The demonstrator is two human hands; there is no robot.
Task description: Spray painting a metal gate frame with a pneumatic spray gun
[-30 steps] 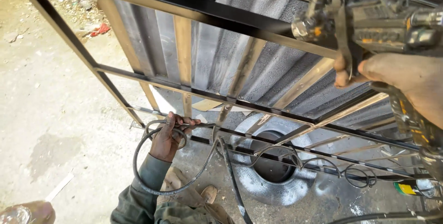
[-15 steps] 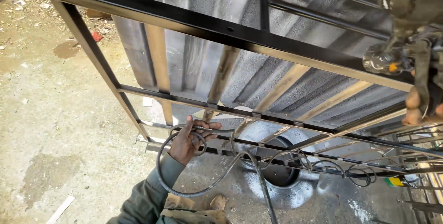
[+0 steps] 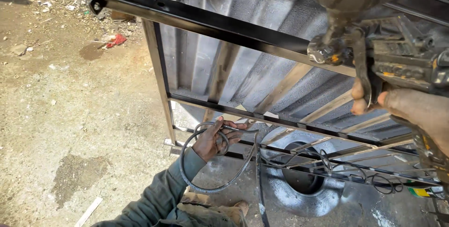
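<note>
We held a paint spray gun (image 3: 374,54) high at the right of the view, its dark, paint-crusted cup above and its nozzle aimed toward the black top rail of a metal gate frame (image 3: 210,23). Our right hand (image 3: 411,112) wrapped its handle, the grip pressed together around it with two fingers (image 3: 359,97) curled over the trigger lever. Below and to the left, our left hand (image 3: 213,139) pinched a coil of dark hose (image 3: 201,185), the grip closed on the loop right against a lower crossbar of the frame, while the rest of the hose hung down in a curve past our green sleeve (image 3: 154,199). The frame stood tilted before a corrugated metal sheet (image 3: 243,68) streaked with grey overspray. Thin scrollwork (image 3: 355,171) ran along the bottom bars, and behind it a round dark opening (image 3: 301,180) ringed with pale spray showed. Our worn brown boots (image 3: 220,206) rested on the ground beneath the hose. To the left lay bare dirt ground (image 3: 70,114) with scattered debris and a red scrap (image 3: 116,40).
</note>
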